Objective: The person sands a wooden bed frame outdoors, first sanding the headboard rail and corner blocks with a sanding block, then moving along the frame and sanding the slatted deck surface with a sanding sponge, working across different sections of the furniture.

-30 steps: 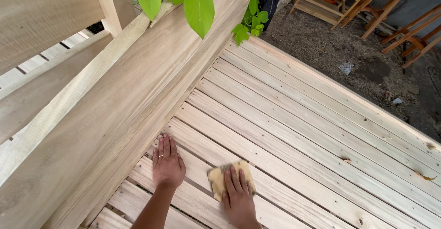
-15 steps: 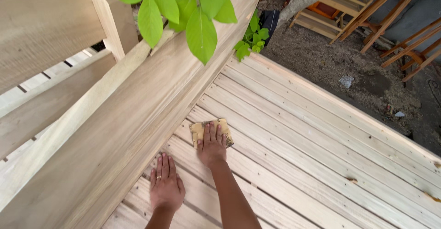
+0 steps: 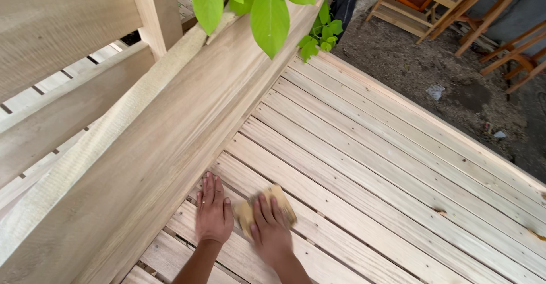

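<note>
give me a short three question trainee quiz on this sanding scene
1. True or false: the left hand lies flat on the pale slatted wooden deck, fingers spread.
2. What lies under the right hand? A) a metal scraper B) a tan sheet of sandpaper C) a paintbrush
3. Fill in: hanging at the top of the view are bright green ____.

Key: 1 true; 2 B; 3 leaves.
</note>
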`<action>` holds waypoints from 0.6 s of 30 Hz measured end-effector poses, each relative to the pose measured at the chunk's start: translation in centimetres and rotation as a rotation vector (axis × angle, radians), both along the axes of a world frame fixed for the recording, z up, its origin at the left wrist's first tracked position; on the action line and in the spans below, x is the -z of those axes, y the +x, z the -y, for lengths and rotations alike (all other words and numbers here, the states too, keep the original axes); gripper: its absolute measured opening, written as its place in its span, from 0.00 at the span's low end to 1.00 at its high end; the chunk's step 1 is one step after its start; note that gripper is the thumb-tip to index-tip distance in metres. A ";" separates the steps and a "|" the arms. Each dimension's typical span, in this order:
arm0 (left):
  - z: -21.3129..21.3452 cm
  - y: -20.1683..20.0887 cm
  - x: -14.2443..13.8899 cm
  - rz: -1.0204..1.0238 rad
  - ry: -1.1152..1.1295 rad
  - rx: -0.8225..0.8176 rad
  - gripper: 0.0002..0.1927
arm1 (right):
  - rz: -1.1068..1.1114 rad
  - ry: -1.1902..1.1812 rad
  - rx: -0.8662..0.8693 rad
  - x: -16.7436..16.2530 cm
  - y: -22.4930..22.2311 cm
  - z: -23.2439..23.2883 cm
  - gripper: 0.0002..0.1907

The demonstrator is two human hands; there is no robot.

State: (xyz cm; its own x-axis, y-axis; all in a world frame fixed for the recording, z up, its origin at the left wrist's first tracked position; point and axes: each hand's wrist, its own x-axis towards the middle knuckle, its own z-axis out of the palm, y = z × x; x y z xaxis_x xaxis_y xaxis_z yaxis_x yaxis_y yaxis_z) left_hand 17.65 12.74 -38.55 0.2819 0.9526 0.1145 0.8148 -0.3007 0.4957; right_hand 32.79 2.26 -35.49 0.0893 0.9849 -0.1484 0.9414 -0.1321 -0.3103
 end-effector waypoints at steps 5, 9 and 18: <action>0.5 -0.4 0.1 0.195 0.092 -0.006 0.36 | -0.021 0.018 -0.081 -1.3 -4.3 -14.6 0.36; 0.4 -0.4 -0.1 0.133 0.049 -0.011 0.35 | 0.088 -0.132 -0.081 -2.3 -5.2 -14.7 0.38; -1.3 0.1 -0.8 -0.256 -0.023 0.037 0.32 | 0.232 0.061 0.305 0.0 10.0 11.9 0.35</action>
